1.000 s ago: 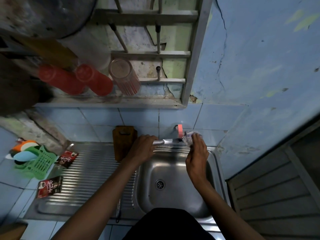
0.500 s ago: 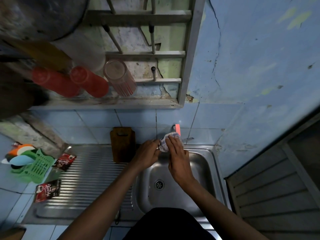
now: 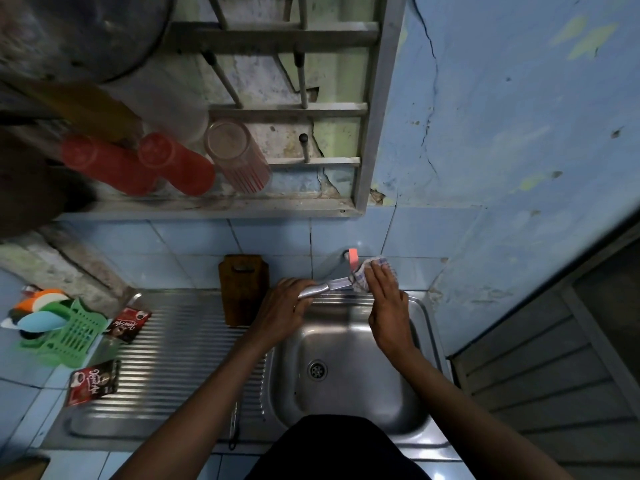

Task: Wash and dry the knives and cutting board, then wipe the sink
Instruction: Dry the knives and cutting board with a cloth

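You are drying the knife [image 3: 323, 286] over the back rim of the sink [image 3: 349, 344]. Your left hand [image 3: 282, 315] is gripping its steel handle, fingers curled around it; your right hand [image 3: 386, 306] is pinching the checked cloth [image 3: 369, 273] around the blade near its tip. Be drawing the cloth from handle toward tip, spine in the fold, edge facing away from your fingers.

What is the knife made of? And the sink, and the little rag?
The knife looks all metal, handle too: silvery and shiny, likely steel. The sink also looks like steel: grey, brushed, with light gleaming on its ribbed side. The rag around the blade looks like woven cloth, white with blue checks, probably cotton, though that is hard to tell.
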